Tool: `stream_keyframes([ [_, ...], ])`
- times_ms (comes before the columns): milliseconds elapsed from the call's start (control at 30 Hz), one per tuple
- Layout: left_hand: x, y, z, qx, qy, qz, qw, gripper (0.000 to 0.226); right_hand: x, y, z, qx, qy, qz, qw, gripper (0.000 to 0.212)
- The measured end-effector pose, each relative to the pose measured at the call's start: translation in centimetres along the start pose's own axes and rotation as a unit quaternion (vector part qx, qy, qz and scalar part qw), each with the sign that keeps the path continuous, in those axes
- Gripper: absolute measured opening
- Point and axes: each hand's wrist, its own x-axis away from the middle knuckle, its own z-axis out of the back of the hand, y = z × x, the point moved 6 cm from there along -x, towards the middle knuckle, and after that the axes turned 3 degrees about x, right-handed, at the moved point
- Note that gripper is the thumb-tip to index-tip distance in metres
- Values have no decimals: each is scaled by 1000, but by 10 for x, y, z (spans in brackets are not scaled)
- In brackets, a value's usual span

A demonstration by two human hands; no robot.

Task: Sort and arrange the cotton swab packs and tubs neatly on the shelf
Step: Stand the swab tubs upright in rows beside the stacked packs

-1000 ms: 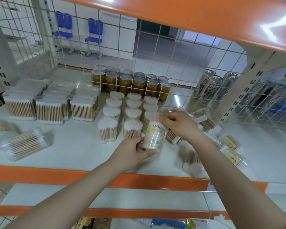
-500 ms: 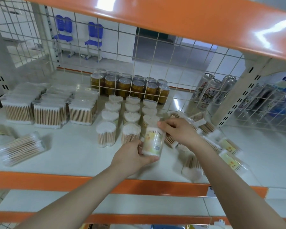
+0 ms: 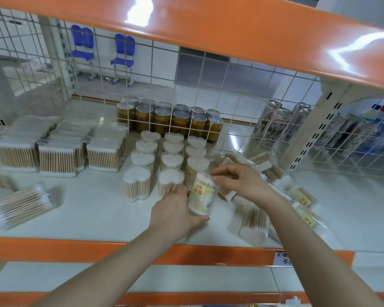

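Clear plastic, the cotton swab tub (image 3: 201, 197) is being held at the third row's front, six o'clock of its neighbours: left hand (image 3: 175, 214) cupping its base, right hand (image 3: 239, 183) pinching its lid. It wants lowering upright, flush with the row. Its yellow label's red characters are unreadable.

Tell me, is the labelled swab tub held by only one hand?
No, the left hand grips the labelled swab tub low and the right hand pinches its top.
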Motion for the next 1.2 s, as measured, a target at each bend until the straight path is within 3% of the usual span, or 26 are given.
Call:
stream_keyframes([
  [467,3,6,-7,-30,-7,-45,999,63,2,19,16,12,45,-36,998,13],
  [600,3,8,4,-82,53,-109,989,40,-1,22,17,43,66,-51,996,10],
  [733,4,4,17,-63,135,-178,973,25,-2,26,12,112,99,-42,988,18],
  [967,-2,-6,38,-87,177,-190,962,39,1,33,0,223,161,6,961,28],
  [1200,-9,-17,40,-115,137,-186,966,44,9,35,-8,234,163,20,958,34],
])
